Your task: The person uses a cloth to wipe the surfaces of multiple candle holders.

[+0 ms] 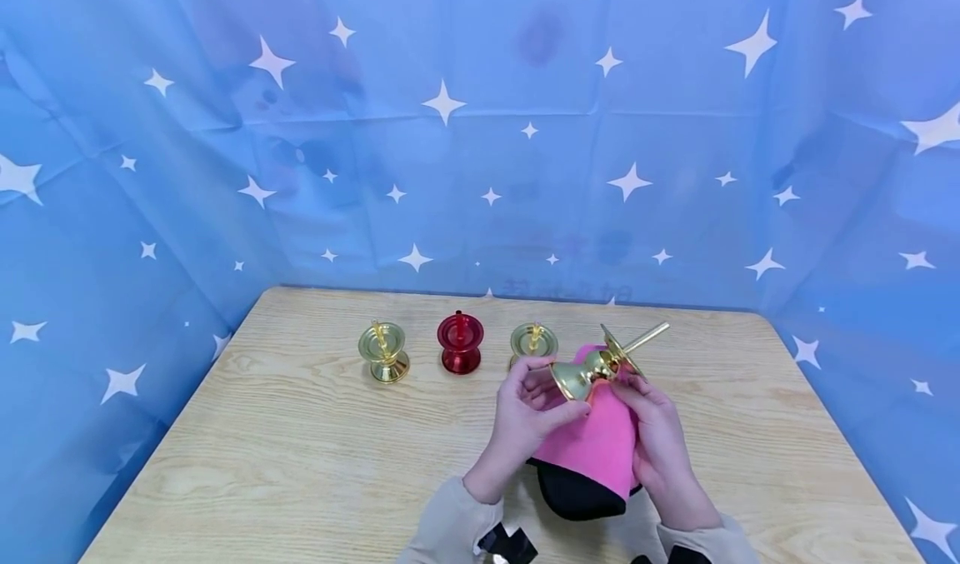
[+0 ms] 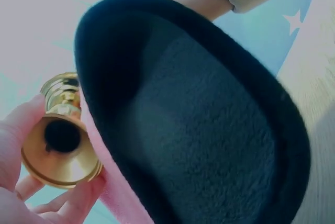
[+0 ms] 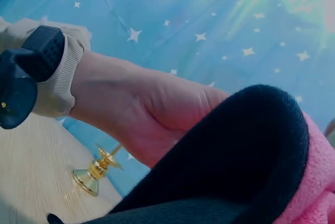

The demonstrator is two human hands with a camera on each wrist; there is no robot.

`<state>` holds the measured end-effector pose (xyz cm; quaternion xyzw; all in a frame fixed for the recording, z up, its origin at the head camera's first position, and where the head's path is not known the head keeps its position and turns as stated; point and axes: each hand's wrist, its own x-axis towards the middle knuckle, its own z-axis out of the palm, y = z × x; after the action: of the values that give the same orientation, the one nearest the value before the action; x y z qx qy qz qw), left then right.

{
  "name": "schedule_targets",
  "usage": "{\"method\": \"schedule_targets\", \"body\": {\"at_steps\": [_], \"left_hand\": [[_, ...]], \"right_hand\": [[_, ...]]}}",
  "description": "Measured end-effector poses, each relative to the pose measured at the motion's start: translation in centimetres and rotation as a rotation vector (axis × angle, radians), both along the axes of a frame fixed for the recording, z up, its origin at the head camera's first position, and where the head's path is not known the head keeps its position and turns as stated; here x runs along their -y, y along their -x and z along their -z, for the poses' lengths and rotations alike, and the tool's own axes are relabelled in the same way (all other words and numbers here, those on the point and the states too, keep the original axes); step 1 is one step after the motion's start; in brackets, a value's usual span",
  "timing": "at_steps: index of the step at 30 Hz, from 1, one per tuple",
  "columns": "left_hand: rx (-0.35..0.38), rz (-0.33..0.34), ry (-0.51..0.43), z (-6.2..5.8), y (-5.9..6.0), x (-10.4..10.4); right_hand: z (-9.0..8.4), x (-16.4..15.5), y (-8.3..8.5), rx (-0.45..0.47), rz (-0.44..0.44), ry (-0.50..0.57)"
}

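A shiny gold candle holder [image 1: 576, 378] is held tilted above the table, its hollow base toward the left and its thin rod pointing up to the right. My left hand [image 1: 525, 410] grips the flared base by its rim, thumb on the near side. A pink cloth [image 1: 592, 435] with a black underside lies against the holder's stem and hangs below it. My right hand [image 1: 663, 435] holds this cloth near the holder's dish; its fingertips are partly hidden. In the left wrist view the black side [image 2: 209, 114] of the cloth fills most of the picture.
Toward the back of the wooden table [image 1: 300, 447] stand a gold candle holder [image 1: 389, 368], a red one [image 1: 461, 359] and another gold one [image 1: 543, 337], partly behind my left hand. A blue curtain with white stars [image 1: 450, 172] surrounds the table's back and sides.
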<state>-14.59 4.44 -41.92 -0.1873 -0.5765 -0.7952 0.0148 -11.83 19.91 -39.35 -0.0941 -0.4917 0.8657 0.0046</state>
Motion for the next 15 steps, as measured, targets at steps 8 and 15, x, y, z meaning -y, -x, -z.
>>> {"method": "schedule_targets", "body": {"at_steps": [8, 15], "left_hand": [[-0.052, -0.167, -0.025, 0.2, 0.5, -0.2], [-0.027, -0.193, 0.003, 0.4, 0.8, -0.2]], "right_hand": [[-0.2, 0.9, -1.3, -0.07, 0.05, -0.259], [-1.2, 2.2, -2.3, -0.431, 0.264, -0.474]]}}
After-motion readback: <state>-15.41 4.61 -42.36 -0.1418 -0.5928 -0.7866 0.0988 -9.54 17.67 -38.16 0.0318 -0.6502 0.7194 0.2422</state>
